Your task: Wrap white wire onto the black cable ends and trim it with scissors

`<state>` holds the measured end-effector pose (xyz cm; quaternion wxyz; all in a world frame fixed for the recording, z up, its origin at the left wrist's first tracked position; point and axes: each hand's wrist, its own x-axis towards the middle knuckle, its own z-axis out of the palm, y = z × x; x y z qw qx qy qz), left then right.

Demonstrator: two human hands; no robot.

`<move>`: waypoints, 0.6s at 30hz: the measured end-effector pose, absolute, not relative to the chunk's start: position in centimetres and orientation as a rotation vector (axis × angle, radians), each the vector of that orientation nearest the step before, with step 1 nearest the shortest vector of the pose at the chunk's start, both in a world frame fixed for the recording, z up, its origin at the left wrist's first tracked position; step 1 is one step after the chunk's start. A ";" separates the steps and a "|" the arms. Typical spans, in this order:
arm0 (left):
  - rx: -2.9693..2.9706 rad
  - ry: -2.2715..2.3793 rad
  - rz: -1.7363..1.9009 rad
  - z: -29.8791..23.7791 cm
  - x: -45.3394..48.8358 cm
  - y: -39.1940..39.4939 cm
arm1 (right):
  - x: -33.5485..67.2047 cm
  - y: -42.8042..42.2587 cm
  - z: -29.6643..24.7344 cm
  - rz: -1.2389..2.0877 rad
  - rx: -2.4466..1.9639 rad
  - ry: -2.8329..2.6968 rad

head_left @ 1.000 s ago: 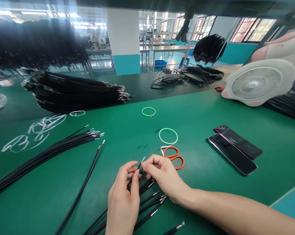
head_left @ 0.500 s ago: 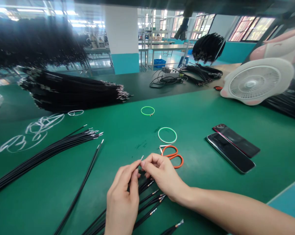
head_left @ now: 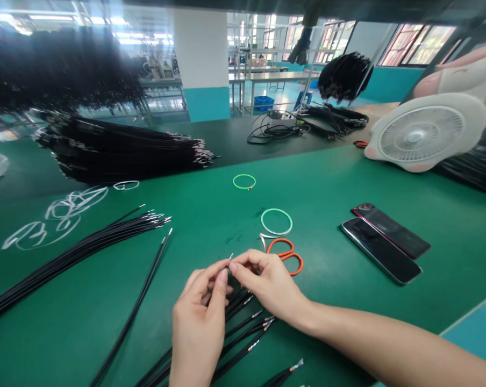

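Note:
Between my two hands is the end of a thin black cable with a bare silvery tip (head_left: 231,258) that pokes up past the fingertips. My left hand (head_left: 202,317) pinches it between thumb and forefinger. From the right, my right hand (head_left: 267,285) closes its thumb and forefinger on the same end; most of the cable is hidden by the hands. Under and beside them lie several black cables (head_left: 243,341) with stripped ends on the green table (head_left: 327,333). Orange-handled scissors (head_left: 293,264) lie just beyond my right hand, their blades covered by it.
A green ring (head_left: 276,221) and a smaller green ring (head_left: 244,181) lie ahead. Two phones (head_left: 382,250) are on the right, below a white fan (head_left: 416,134). Cable bundles (head_left: 85,242) lie left, with a large black stack (head_left: 126,150) behind. White loops (head_left: 71,204) sit nearby.
My left thumb has moved up along the cable end, and both hands have shifted slightly left. The silvery tip now stands a little more upright.

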<state>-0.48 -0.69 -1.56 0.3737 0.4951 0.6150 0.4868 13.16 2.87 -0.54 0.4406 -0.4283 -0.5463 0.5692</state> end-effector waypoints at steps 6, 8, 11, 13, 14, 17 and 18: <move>1.075 1.560 1.291 -0.9 -0.3 -0.5 | 13.2 2.9 -0.7 1.421 -1.091 -1.373; 1.016 1.545 1.288 -0.8 -0.2 -0.5 | 13.2 2.9 -0.6 1.411 -1.098 -1.365; 0.940 1.506 1.285 -0.7 -0.2 -0.5 | 13.1 2.8 -0.2 1.409 -1.084 -1.381; 0.892 1.479 1.287 -0.6 -0.2 -0.6 | 13.1 2.6 -0.1 1.399 -1.094 -1.400; 0.864 1.464 1.288 -0.6 -0.2 -0.7 | 13.1 2.6 0.0 1.387 -1.104 -1.406; 0.760 1.395 1.289 -0.5 -0.4 -0.9 | 13.0 2.5 0.0 1.375 -1.119 -1.419; 0.720 1.366 1.288 -0.4 -0.5 -1.0 | 13.0 2.4 -0.1 1.379 -1.114 -1.422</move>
